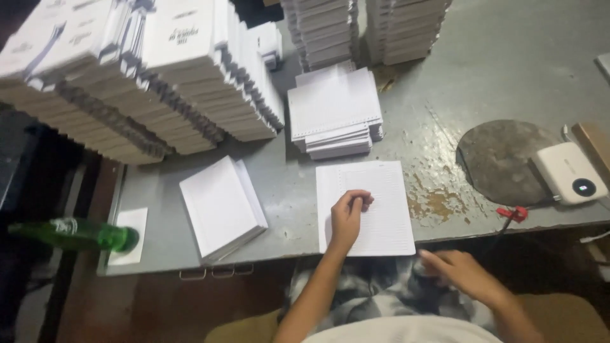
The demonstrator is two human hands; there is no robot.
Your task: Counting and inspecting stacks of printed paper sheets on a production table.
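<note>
The flat white sheaf of printed paper pages [368, 206] lies at the near edge of the grey, worn metal tabletop [483, 70], its lower edge reaching the tabletop's rim. The left hand [348, 219] rests on the sheaf's lower left part, its fingers [358, 201] curled together and pressing on the top page. The right hand [460, 272] hangs below the tabletop's edge at about four o'clock from the sheaf, blurred, over the patterned cloth on the person's lap; whether its fingers are apart or together cannot be told, and nothing shows in them.

At nine o'clock from the sheaf lies a thicker white block of unbound pages [222, 206], turned at a slant. At twelve o'clock sits a low pile of white perforated sheets [333, 114], and tall stacks of bound white booklets [146, 76] fill the far left. A green glass bottle [73, 234] lies on its side past the tabletop's left end. At three o'clock a white rounded box-shaped device [569, 173] sits beside a dark round patch [499, 159], with a small red clip [513, 213] near the rim.
</note>
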